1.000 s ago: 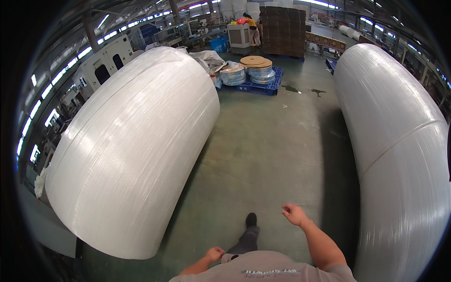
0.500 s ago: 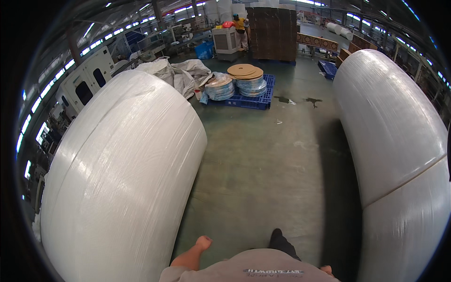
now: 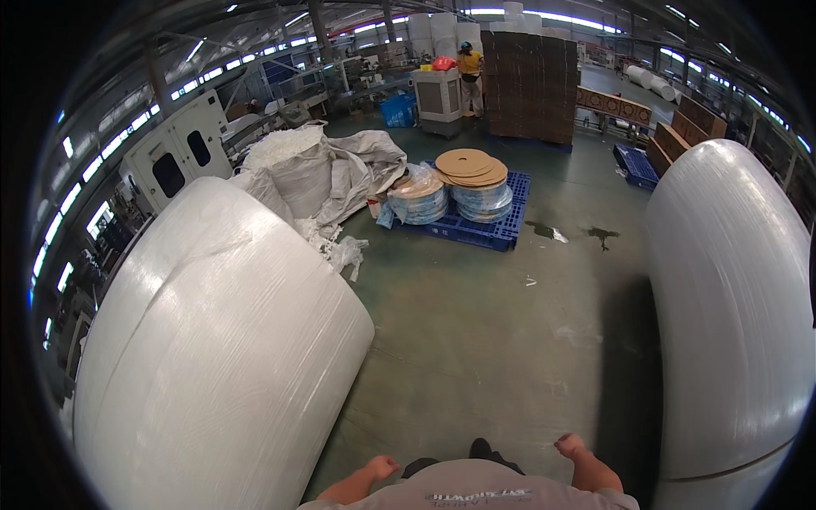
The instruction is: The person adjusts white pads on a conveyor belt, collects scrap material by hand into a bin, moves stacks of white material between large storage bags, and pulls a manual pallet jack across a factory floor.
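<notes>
My left hand [image 3: 382, 466] hangs low by my side, its fingers curled in with nothing seen in them. It is nearest to a huge white roll [image 3: 229, 340] wrapped in clear film, and stays apart from it. My right hand [image 3: 570, 444] swings forward on the other side, also loosely closed, with no object visible in it. Further to the right stand large wrapped white rolls [image 3: 731, 306] placed end to end; my right hand does not touch them. Below, the tip of a dark shoe [image 3: 481, 447] shows past my shirt.
Ahead, a blue pallet [image 3: 484, 234] carries stacked round brown discs [image 3: 470, 164] and film-wrapped bundles. Bulky white sacks [image 3: 297, 170] with loose scraps lie left of it. A person in yellow [image 3: 470, 68] stands by a grey cooler-like box [image 3: 439, 95] beside a tall brown stack [image 3: 531, 89].
My right hand has swung forward into fuller view. The view has tilted up and I am further along between the rolls; the pallet and sacks sit lower and nearer.
</notes>
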`<state>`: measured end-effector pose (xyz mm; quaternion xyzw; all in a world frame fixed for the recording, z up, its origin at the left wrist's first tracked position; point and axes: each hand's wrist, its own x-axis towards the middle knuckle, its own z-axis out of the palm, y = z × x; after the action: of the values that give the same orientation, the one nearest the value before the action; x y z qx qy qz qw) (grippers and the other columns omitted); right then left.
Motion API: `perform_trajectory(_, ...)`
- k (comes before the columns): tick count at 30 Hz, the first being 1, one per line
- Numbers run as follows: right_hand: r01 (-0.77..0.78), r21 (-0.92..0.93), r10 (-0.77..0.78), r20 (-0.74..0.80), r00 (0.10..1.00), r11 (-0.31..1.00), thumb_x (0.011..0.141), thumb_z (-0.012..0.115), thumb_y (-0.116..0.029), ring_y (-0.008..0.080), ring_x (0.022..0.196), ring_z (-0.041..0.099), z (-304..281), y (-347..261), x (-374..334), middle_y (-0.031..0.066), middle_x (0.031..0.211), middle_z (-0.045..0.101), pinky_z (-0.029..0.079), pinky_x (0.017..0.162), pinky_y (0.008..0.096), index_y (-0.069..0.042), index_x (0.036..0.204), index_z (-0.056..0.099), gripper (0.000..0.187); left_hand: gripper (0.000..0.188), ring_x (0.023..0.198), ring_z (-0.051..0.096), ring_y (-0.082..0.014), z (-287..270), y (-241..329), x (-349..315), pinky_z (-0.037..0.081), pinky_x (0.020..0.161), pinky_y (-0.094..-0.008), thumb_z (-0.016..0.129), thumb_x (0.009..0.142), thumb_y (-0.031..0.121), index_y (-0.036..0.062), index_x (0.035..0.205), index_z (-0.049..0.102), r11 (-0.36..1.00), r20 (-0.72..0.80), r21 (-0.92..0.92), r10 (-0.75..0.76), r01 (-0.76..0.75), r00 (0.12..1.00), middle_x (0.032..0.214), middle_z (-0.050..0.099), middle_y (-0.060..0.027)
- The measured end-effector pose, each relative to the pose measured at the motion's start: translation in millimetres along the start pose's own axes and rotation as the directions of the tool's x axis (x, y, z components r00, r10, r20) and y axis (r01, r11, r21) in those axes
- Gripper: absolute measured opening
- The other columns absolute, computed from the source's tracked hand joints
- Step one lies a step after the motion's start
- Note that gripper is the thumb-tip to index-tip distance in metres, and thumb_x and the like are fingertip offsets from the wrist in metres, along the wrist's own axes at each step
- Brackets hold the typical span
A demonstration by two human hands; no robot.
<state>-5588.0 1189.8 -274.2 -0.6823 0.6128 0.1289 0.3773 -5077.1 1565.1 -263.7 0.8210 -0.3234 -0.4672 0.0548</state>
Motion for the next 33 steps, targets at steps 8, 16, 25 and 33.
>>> perform_trajectory(8,0.354,0.322,-0.317,-0.163,0.934,0.878,0.09,0.071,-0.029,0.0264,0.094,0.073,-145,-244,161,0.0152,0.102,0.077,0.057,0.087,0.0374,-0.002,0.117,0.071,0.038,0.032,0.095,0.071,-0.0339,-48,9,95,0.056,0.08,-0.0444,0.069,0.088,0.039,0.0113,0.101,0.078,0.986,-0.134,-0.162,-0.066,0.044,0.989,0.104,0.075,-0.0162)
perform_trajectory(16,0.232,-0.082,-0.209,0.223,0.952,0.969,0.089,0.071,-0.037,0.0313,0.105,0.071,-90,-256,230,0.0157,0.109,0.076,0.055,0.093,0.0421,-0.005,0.115,0.072,0.041,0.021,0.087,0.071,-0.03,-136,38,232,0.057,0.075,-0.0455,0.069,0.086,0.03,0.0151,0.096,0.079,0.964,-0.038,0.197,0.192,-0.181,0.981,0.099,0.075,-0.01)
perform_trajectory(25,0.069,-0.081,-0.037,0.353,0.935,0.994,0.09,0.066,-0.032,0.0286,0.096,0.071,-139,-316,308,0.0108,0.099,0.075,0.056,0.085,0.0421,-0.009,0.101,0.073,0.026,0.037,0.103,0.069,-0.035,-399,218,315,0.054,0.089,-0.0459,0.066,0.094,0.027,0.0039,0.123,0.064,0.899,-0.362,-0.302,0.2,-0.318,0.91,0.108,0.074,-0.0158)
perform_trajectory(33,0.623,-0.377,-0.336,0.594,0.73,0.685,0.09,0.063,-0.027,0.0262,0.088,0.071,-181,-503,524,0.0065,0.09,0.075,0.056,0.079,0.0421,-0.012,0.089,0.074,0.018,0.042,0.106,0.063,-0.0308,-617,304,223,0.049,0.096,-0.0449,0.07,0.09,0.016,0.0047,0.129,0.06,0.879,-0.762,0.38,0.473,-0.286,0.442,0.113,0.068,-0.0117)
